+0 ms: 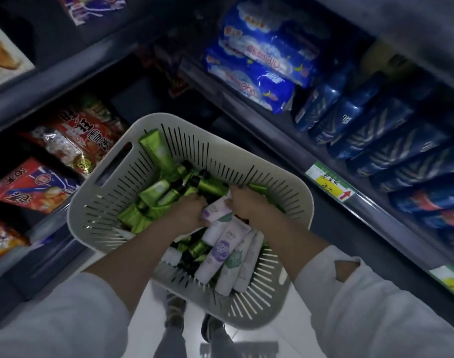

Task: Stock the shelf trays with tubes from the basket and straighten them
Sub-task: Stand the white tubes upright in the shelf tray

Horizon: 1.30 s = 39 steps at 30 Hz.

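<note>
Now | hands, left (188, 211) and right (242, 202), grip glossy tubes (222, 244) | slotted plastic basket (169, 119)

Slotted grey plastic basket (112, 202), green tubes (210, 187) heaped at far side, white floral tubes (225, 244) along near-right edge.

Dim, bluish light is cast overall; the dark grey shelves (375, 211) are blurred and curved toward the edges, and the white tiled floor (290, 328) is lit brightest.
</note>
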Each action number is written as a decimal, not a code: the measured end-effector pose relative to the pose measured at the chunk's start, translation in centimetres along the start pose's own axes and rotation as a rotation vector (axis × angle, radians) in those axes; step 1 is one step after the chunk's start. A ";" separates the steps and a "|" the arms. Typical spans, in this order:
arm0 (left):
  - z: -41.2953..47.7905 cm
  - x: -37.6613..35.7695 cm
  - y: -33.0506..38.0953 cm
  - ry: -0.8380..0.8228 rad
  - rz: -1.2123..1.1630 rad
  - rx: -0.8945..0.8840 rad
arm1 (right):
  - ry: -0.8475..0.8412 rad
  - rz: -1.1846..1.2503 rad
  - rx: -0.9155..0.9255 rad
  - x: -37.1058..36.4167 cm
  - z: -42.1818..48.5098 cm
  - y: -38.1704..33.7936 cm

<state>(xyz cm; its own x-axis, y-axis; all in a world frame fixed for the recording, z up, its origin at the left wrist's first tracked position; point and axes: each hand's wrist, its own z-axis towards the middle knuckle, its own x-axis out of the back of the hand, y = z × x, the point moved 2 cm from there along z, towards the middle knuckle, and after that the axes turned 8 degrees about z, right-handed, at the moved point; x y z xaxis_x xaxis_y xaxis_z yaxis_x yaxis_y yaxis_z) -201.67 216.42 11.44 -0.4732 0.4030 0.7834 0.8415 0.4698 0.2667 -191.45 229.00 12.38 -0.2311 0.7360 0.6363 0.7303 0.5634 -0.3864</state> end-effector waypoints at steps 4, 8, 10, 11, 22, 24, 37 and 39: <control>-0.9 0.1 -0.3 0.040 -0.122 0.052 | 0.074 0.035 -0.027 0.4 -0.3 -0.3; -1.2 0.1 0.2 -0.033 -0.197 0.120 | 0.225 0.075 -0.055 0.5 -1.2 -0.7; -1.0 -0.1 0.6 -0.062 -0.163 0.120 | 0.253 0.231 -0.097 0.4 -1.5 -0.5; -0.9 -0.1 0.9 -0.081 -0.175 0.114 | 0.260 0.357 -0.110 0.2 -1.5 -0.2; -6.0 5.0 0.8 0.081 -0.521 -0.022 | 0.486 0.784 0.029 3.4 -6.7 -4.7; -7.5 8.4 1.1 0.146 -0.627 -0.078 | 0.581 0.840 0.069 6.0 -8.3 -6.5; -16.6 31.7 9.0 0.586 -0.994 -0.457 | 1.081 0.723 0.377 26.0 -25.0 -15.1; -17.3 34.3 11.3 0.624 -1.049 -0.532 | 1.157 0.703 0.415 28.6 -27.3 -15.3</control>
<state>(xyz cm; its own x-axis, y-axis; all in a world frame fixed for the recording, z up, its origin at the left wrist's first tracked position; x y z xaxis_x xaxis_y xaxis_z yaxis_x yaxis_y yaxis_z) -203.88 221.98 51.01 -0.8782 -0.4508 0.1600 0.2208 -0.0853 0.9716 -191.70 231.14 54.74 0.8935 0.3007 0.3334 0.1848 0.4304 -0.8835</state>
